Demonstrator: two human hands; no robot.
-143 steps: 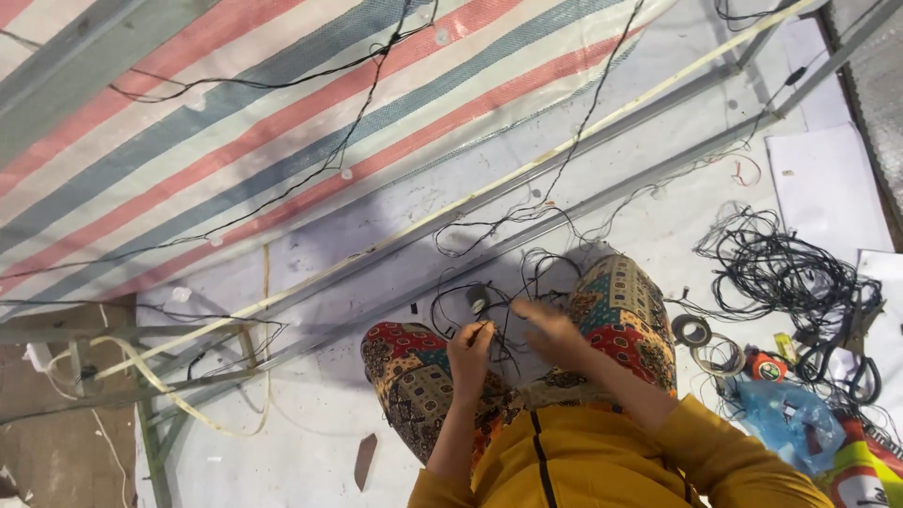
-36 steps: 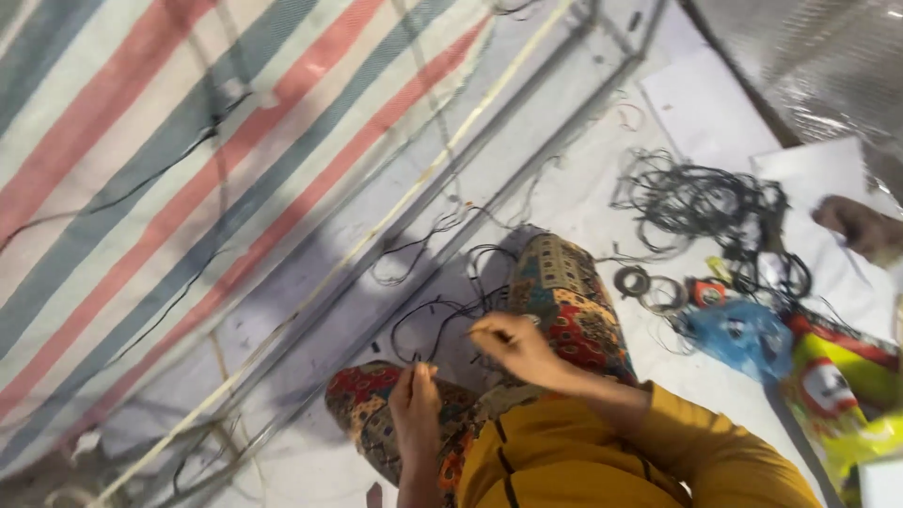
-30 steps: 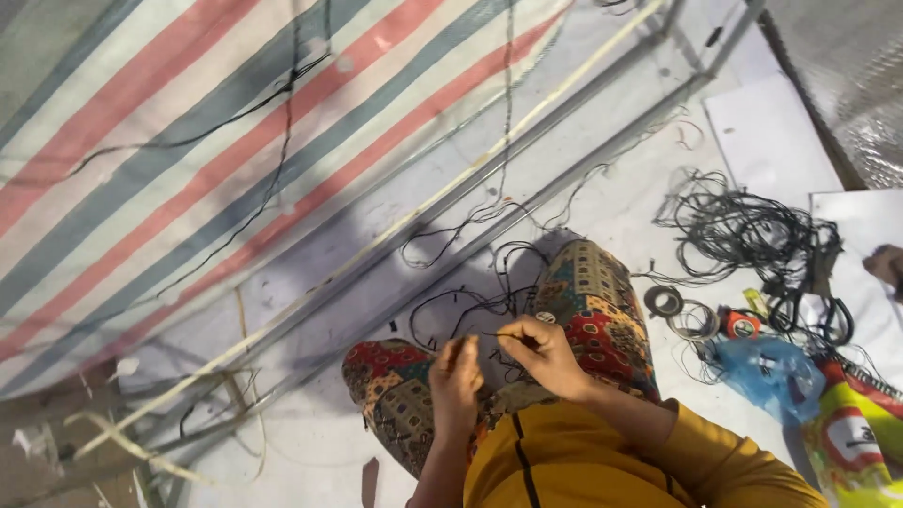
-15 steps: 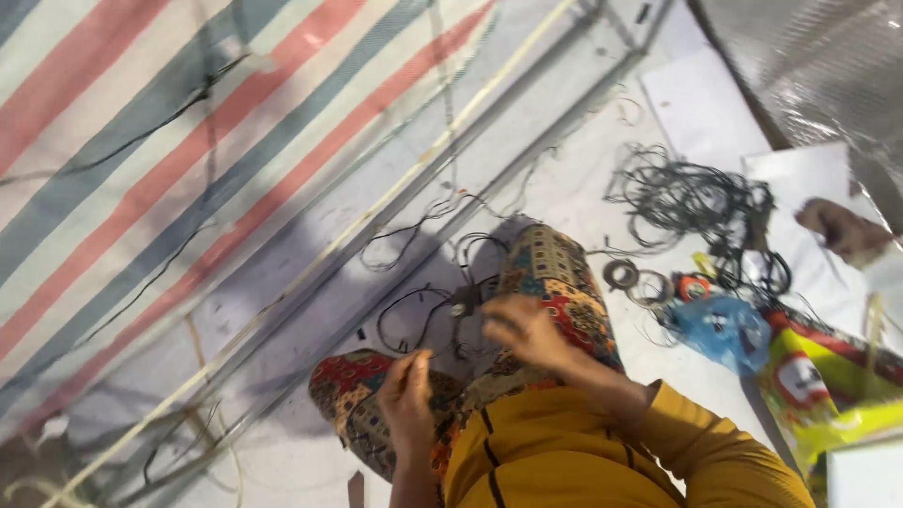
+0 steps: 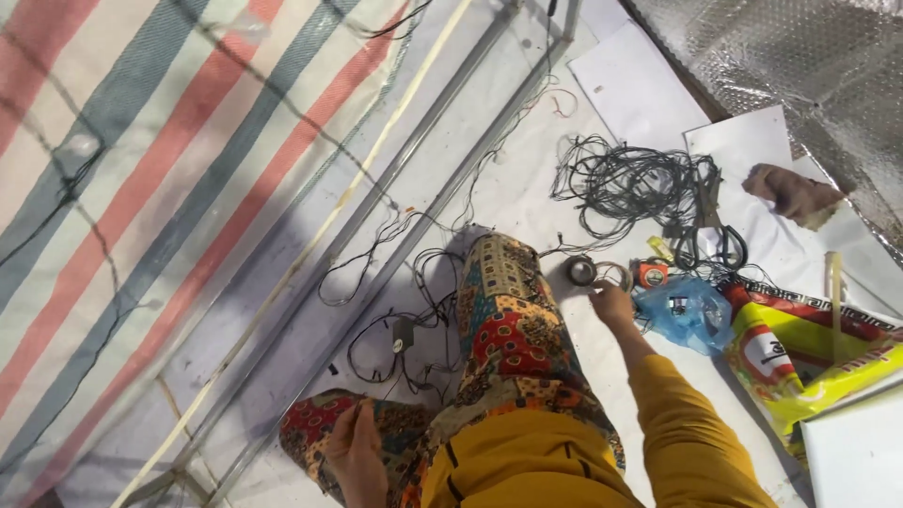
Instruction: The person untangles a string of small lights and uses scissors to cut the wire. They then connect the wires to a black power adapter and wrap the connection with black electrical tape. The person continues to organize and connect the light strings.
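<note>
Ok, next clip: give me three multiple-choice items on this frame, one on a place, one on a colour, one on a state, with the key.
1. Where is the right hand?
A. by the tape rolls
B. on the striped tarp
C. on the silver bubble sheet

2. What colour is the plastic bag beside that hand?
A. red
B. blue
C. black

3. How does the pile of black wire lie?
A. wound on a spool
B. hanging from the frame
C. loose and tangled on the floor

Key: 1 A, the fingers reach the rolls beside the knee; 2 B, it is translucent blue; 3 C, the loops sprawl over the white sheet.
</note>
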